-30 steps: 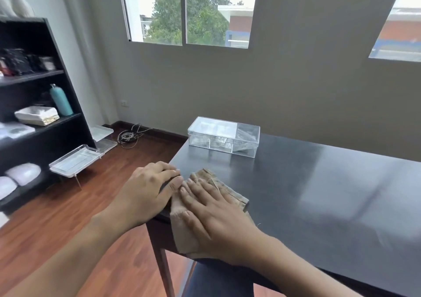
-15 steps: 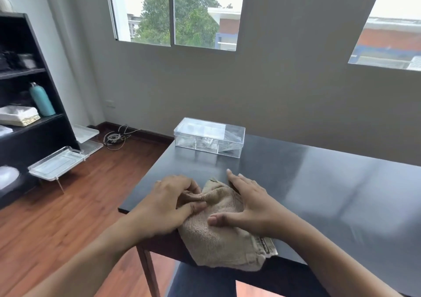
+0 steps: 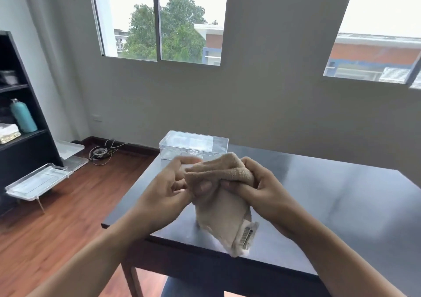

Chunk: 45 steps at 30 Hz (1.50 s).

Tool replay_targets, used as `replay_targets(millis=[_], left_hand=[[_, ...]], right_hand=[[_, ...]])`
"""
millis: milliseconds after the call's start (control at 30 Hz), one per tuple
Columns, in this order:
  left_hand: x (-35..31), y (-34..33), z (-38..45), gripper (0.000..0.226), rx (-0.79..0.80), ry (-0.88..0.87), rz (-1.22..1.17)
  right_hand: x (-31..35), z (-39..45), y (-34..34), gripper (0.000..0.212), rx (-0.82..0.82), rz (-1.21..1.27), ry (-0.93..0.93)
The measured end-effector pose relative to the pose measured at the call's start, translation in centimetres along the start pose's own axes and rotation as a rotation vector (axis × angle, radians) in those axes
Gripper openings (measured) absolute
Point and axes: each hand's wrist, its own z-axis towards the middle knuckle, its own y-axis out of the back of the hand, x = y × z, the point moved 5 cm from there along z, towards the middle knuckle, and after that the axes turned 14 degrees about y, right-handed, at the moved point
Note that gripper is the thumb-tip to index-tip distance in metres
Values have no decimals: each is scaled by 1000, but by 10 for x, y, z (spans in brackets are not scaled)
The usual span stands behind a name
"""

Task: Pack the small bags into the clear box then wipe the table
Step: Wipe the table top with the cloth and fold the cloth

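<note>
Holding a beige cloth (image 3: 218, 191) up in the middle of the frame, both hands have it clear of the dark table (image 3: 330, 196), gathered at its top edge. The left hand (image 3: 164, 189) pinches the cloth's left side, thumb pressed against the fabric with the fingers curled behind. The right hand (image 3: 262, 185) has its fingers closed around the bunched upper right part. The rest of the cloth hangs down toward the table's near edge, a white label (image 3: 247, 236) with a barcode showing at its lower right corner. Behind the hands, just above centre, a clear box (image 3: 193, 145) sits on the table's far left corner with its lid on; whatever is inside is too faint to make out.
</note>
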Motion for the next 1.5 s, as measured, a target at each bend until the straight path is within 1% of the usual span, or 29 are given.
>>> replay_targets(millis=[100,167,267,333,400,500,633,700,767,867,933,1033,1133,1233,1333,1400,1433,1500], left_hand=[[7,-8,9,21,-25,-13,90],[3,-14,15,16,-34,-28,92],[-17,-30,22,15,-34,-60,77],[-33,-48,26,20,-51,-77,55],[-44,-70,30,27,-74,-98,51],[-53,-108,42,24,-35,-87,22],[-55,-170,58,26,42,-41,-11],[-57,-204,62,28,71,-32,-5],[-59,-239,63,27,119,-19,-9],[-57,-286,60,25,179,-1,18],[-51,-316,59,26,235,39,22],[-40,-357,60,25,328,130,40],[-36,-388,59,25,411,179,47],[-36,-410,61,23,468,208,88],[-36,-424,65,15,533,224,180],[-31,-424,70,13,507,213,274],[-30,-421,73,19,461,176,340],[-32,-411,75,35,349,41,489]], right_hand=[[2,-6,13,11,-37,-107,32],[1,-13,23,15,-66,-152,8],[-1,-28,41,28,-126,-38,-102],[2,-38,59,27,-191,8,-136],[6,-48,79,22,-283,16,-107],[16,-66,112,17,-419,-50,-15],[27,-101,157,10,-590,-207,23],[31,-121,184,10,-653,-344,30],[30,-142,211,10,-694,-465,-1],[22,-176,250,15,-738,-619,-83],[18,-198,272,14,-766,-707,-138],[12,-226,302,15,-781,-861,-232],[5,-244,326,18,-764,-906,-293],[2,-249,345,20,-699,-969,-334],[-4,-250,360,23,-608,-1063,-423],[-10,-249,365,33,-569,-1094,-464],[-14,-249,366,37,-555,-1098,-467],[-20,-249,361,40,-516,-1113,-441]])
